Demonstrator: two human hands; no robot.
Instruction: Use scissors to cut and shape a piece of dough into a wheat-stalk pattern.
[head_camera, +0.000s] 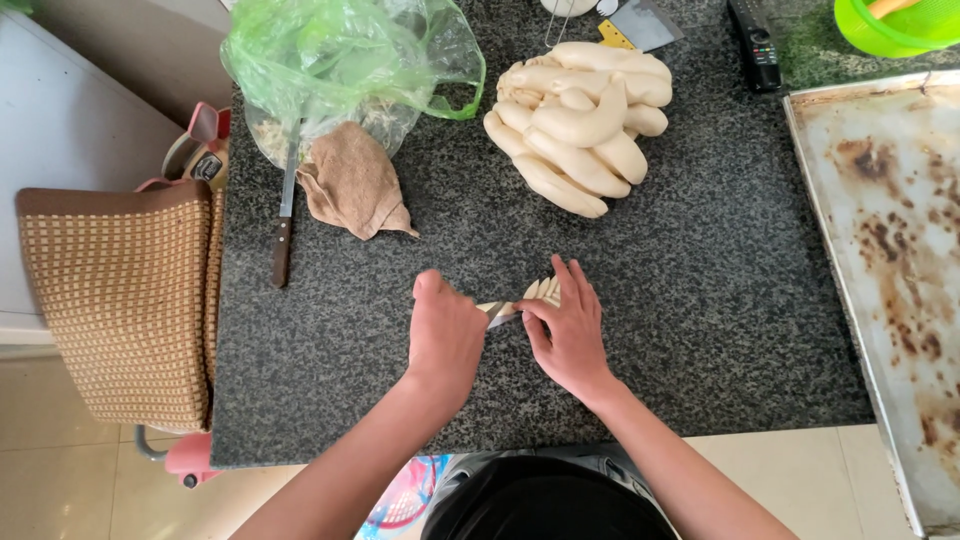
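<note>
On the dark speckled stone counter (700, 300), my left hand (445, 340) is closed around a small blade (500, 316), whose tip pokes out to the right. It meets a pale dough strip (538, 291) cut into slanted pieces. My right hand (572, 335) lies over the strip's right part, thumb and fingers pinching it against the counter. Most of the strip is hidden under both hands.
A pile of pale dough rolls (580, 120) sits at the back. At the back left are a green plastic bag (340, 60), a brown cloth (355, 180) and a wooden-handled knife (284, 215). A stained baking tray (890, 260) lies right, a woven chair (120, 290) left.
</note>
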